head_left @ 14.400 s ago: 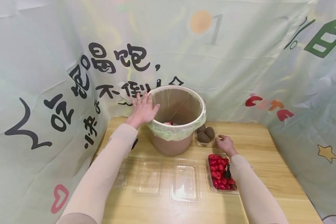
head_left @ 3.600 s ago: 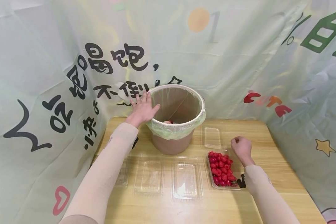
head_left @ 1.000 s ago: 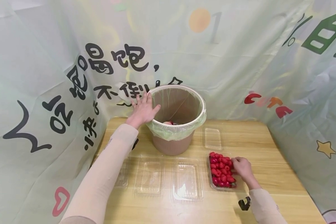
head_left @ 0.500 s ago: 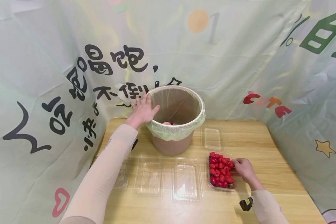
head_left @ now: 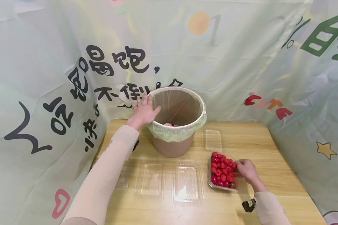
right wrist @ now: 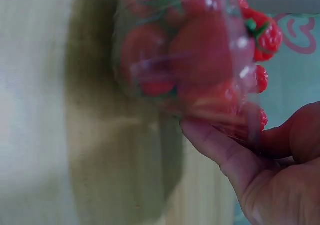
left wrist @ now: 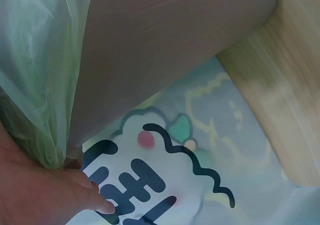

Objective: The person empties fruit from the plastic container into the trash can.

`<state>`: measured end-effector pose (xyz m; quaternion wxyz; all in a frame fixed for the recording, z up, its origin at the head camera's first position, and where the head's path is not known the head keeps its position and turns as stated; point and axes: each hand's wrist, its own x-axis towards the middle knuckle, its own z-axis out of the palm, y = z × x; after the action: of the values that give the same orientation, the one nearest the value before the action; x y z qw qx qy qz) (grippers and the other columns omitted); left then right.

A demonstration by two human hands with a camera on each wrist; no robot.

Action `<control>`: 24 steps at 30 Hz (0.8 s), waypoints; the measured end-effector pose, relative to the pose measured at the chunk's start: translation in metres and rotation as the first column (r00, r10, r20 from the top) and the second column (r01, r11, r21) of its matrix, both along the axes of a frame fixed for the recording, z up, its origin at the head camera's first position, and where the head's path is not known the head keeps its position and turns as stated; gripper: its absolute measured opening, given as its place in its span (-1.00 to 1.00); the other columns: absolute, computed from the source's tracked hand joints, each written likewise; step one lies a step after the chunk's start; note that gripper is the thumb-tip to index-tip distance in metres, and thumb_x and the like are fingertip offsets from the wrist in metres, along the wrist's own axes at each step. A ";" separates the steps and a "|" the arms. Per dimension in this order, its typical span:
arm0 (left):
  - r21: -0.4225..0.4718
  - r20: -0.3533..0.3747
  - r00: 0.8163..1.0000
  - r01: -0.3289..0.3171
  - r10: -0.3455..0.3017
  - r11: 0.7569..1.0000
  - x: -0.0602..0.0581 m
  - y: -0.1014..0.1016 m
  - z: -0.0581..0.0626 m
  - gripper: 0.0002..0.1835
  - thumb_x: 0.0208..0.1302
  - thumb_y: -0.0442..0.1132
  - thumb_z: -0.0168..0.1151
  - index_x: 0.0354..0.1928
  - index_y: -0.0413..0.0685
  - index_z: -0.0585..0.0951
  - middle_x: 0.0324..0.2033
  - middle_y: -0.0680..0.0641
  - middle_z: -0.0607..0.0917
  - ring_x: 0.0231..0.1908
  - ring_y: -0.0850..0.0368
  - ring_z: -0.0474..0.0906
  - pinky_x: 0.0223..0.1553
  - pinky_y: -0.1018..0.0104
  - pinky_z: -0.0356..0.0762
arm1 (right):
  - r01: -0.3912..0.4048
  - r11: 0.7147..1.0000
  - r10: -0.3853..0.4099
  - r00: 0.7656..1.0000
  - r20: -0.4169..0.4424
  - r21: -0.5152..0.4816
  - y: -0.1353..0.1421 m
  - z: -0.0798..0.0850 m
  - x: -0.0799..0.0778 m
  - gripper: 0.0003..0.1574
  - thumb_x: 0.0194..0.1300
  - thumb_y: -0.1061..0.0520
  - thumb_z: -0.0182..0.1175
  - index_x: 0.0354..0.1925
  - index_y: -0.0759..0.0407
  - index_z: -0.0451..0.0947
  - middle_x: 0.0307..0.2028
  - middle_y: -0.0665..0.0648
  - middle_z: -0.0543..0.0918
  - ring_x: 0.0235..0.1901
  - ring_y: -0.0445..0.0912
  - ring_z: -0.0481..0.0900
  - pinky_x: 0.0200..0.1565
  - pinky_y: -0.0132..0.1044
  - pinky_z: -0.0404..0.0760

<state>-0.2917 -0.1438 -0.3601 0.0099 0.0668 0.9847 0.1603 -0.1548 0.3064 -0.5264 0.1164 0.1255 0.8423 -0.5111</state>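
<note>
My right hand (head_left: 246, 170) pinches the right edge of a clear plastic box (head_left: 223, 187) heaped with red raspberries (head_left: 223, 170) and smooth red fruits. In the right wrist view, fingers reach under the box while the thumb sits at its rim; the box is raised off the table with a shadow below. My left hand (head_left: 145, 109) rests with spread fingers on the left of the rim of a brown bin (head_left: 173, 147). A pale green bag (left wrist: 42, 60) lines the bin and folds over its rim. Some reddish items (head_left: 170, 124) lie at the bin's bottom.
Two clear plastic boxes (head_left: 188, 200) (head_left: 149, 195) stand in front of the bin, and another (head_left: 122, 184) is partly behind my left sleeve. A smaller clear box (head_left: 213, 140) lies right of the bin. Printed cloth walls (head_left: 228, 78) enclose the wooden table (head_left: 256, 134).
Brown kiwis once in the small box beside the bin are gone from it. My right hand came down to the raspberry box, took its edge and lifted it. The left hand stayed put.
</note>
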 end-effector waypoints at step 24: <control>0.008 -0.004 1.000 0.001 -0.001 1.000 -0.001 0.000 -0.001 -0.05 0.60 0.30 -0.22 0.70 -0.17 -0.21 0.69 -0.30 -0.27 0.63 -0.52 -0.35 0.55 -0.52 -0.45 | -0.066 0.998 0.066 0.995 -0.069 -0.004 0.002 0.071 -0.041 -0.39 0.67 0.22 -0.30 0.24 0.83 0.29 -0.32 0.20 0.73 -0.36 -0.14 0.79 -0.19 -0.08 0.84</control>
<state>-0.2924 -0.1441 -0.3607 0.0078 0.0676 0.9841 0.1641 -0.1957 0.3085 -0.4552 0.1046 0.0795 0.8478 -0.5138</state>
